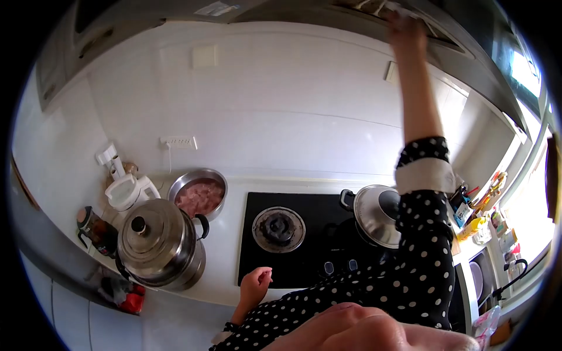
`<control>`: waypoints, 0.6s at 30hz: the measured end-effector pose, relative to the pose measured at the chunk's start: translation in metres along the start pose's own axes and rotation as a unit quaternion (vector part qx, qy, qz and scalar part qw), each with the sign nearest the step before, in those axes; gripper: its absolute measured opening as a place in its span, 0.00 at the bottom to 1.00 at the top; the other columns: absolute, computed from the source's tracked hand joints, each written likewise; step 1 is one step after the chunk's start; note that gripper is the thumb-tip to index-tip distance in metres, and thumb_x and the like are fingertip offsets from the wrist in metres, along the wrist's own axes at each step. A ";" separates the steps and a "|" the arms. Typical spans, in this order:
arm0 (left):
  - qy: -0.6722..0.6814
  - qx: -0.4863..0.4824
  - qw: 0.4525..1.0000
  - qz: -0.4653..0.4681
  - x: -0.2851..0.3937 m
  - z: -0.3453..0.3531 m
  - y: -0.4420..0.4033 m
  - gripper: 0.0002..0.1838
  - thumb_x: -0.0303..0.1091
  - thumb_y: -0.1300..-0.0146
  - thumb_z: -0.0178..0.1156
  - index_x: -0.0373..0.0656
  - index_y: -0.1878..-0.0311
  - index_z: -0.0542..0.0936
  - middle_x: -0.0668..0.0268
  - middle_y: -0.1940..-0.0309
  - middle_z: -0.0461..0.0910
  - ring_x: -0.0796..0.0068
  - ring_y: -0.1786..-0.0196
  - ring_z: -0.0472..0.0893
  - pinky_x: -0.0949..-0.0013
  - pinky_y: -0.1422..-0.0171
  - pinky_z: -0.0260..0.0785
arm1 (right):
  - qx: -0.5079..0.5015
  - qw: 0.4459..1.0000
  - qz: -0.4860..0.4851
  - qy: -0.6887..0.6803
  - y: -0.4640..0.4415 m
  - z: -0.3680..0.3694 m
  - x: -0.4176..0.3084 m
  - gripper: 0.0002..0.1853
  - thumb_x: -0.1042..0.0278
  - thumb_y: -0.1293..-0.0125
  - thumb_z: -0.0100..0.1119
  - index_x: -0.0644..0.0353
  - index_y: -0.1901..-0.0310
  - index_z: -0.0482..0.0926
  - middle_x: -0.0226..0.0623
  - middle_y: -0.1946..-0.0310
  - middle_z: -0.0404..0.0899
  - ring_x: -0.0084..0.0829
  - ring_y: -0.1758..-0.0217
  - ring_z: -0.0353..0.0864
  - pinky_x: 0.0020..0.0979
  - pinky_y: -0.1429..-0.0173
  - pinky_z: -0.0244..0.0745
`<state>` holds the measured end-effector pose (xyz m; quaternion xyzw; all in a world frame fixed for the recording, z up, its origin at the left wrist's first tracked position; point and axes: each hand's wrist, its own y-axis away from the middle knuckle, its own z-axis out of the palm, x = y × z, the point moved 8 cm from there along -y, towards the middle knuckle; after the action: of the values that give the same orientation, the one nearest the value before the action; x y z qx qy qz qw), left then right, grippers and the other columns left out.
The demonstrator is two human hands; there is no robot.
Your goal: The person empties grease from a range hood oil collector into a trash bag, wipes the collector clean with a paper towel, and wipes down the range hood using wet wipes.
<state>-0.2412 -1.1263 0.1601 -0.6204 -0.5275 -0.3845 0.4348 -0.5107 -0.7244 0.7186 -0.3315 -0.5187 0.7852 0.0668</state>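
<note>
My right arm stretches up to the underside of the range hood [363, 17]. My right hand [408, 32] is blurred there, its fingers closed around something white [397, 8] that looks like a cloth or wipe, against the hood's opening. Low in front, my left hand [256, 285] hovers by the near edge of the black gas cooktop [316, 234]; its fingers are curled in, and nothing shows in them. Below the raised arm, a lidded pan [374, 213] sits on the right burner. The left burner [278, 229] has no pot on it.
A tall lidded steel pot [155, 234] stands left of the cooktop. Behind it are a steel bowl of raw meat [201, 196] and a white appliance [126, 190]. A dark jug [96, 231] stands far left. Bottles and packets [471, 228] line the right side near the sink [481, 275].
</note>
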 end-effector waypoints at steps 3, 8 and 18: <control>0.001 0.005 1.000 -0.007 -0.005 0.000 0.003 0.09 0.32 0.39 0.55 0.39 0.61 0.79 0.63 0.77 0.80 0.75 0.75 0.80 0.74 0.69 0.70 | -0.267 0.837 0.095 0.468 0.071 0.102 -0.092 0.18 0.69 0.32 0.37 0.62 0.43 0.66 0.47 0.42 0.68 0.32 0.43 0.70 0.29 0.47 0.70; -0.003 0.011 1.000 0.011 0.000 0.002 0.006 0.08 0.32 0.40 0.56 0.39 0.61 0.79 0.62 0.77 0.80 0.75 0.75 0.80 0.74 0.69 0.70 | 0.024 0.914 0.233 -0.331 0.133 0.076 -0.094 0.06 0.74 0.40 0.47 0.64 0.63 0.74 0.33 0.71 0.72 0.29 0.66 0.73 0.25 0.66 0.73; -0.009 -0.025 0.999 0.034 0.009 0.029 -0.001 0.08 0.31 0.40 0.56 0.38 0.61 0.79 0.62 0.78 0.80 0.74 0.75 0.80 0.74 0.70 0.70 | 0.129 0.965 0.208 -0.091 0.056 -0.134 0.090 0.10 0.71 0.36 0.44 0.66 0.59 0.73 0.46 0.60 0.76 0.36 0.59 0.78 0.34 0.60 0.77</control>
<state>-0.2407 -1.0956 0.1594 -0.6526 -0.4999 -0.3767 0.4270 -0.4877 -0.6065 0.5976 -0.3480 -0.3370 0.8687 -0.1030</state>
